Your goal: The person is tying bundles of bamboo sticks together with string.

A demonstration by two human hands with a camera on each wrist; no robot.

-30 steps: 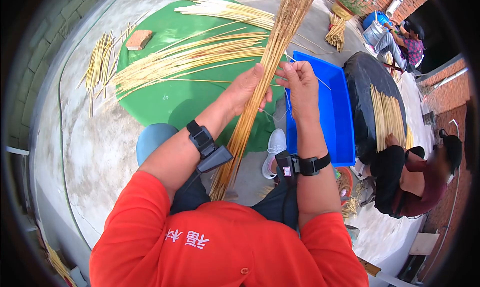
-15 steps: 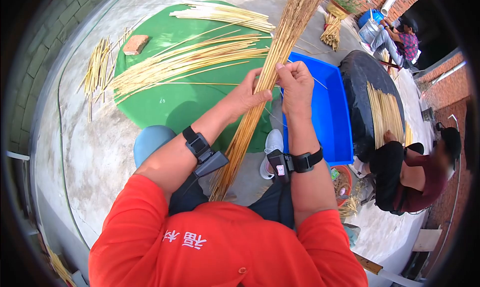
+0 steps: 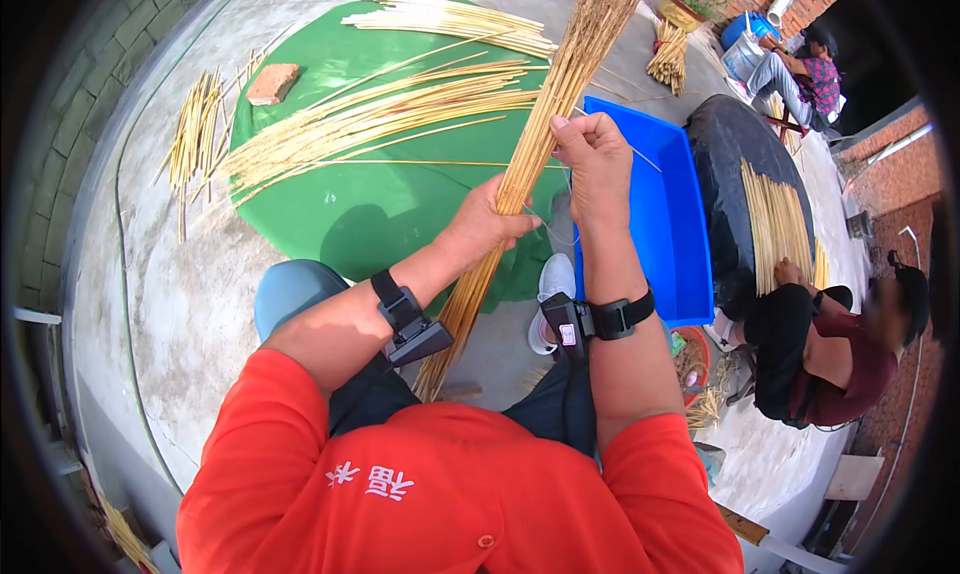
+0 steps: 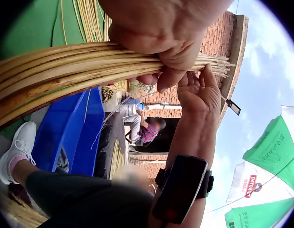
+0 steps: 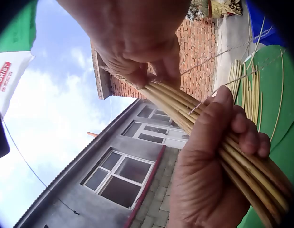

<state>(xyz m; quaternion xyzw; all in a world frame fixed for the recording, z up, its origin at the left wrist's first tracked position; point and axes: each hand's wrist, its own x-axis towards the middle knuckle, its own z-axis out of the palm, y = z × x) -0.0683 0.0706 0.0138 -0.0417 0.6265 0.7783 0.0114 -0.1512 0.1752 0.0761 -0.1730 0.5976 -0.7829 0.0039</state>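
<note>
A long bundle of straw stalks (image 3: 540,139) slants across the head view, its bushy end at the top. The left hand (image 3: 483,220) grips the bundle around its middle, thumb across the stalks. Higher up, the right hand (image 3: 598,164) is at the bundle's right side with thumb and fingertips pinched together. A thin string (image 3: 570,209) hangs in a loop between the hands. In the right wrist view the string (image 5: 204,102) crosses the stalks by the left thumb, and the right hand (image 5: 137,42) touches the bundle; what its fingertips pinch is partly hidden.
Loose stalks (image 3: 380,114) and a brick (image 3: 272,84) lie on a green sheet (image 3: 360,214). A blue tray (image 3: 660,224) is at the right, beside a black-covered mound (image 3: 725,154). Two people (image 3: 850,354) sit farther right.
The left hand has moved down the bundle, away from the right hand, and its thumb now lies across the stalks. The right hand has shifted slightly up from its first position.
</note>
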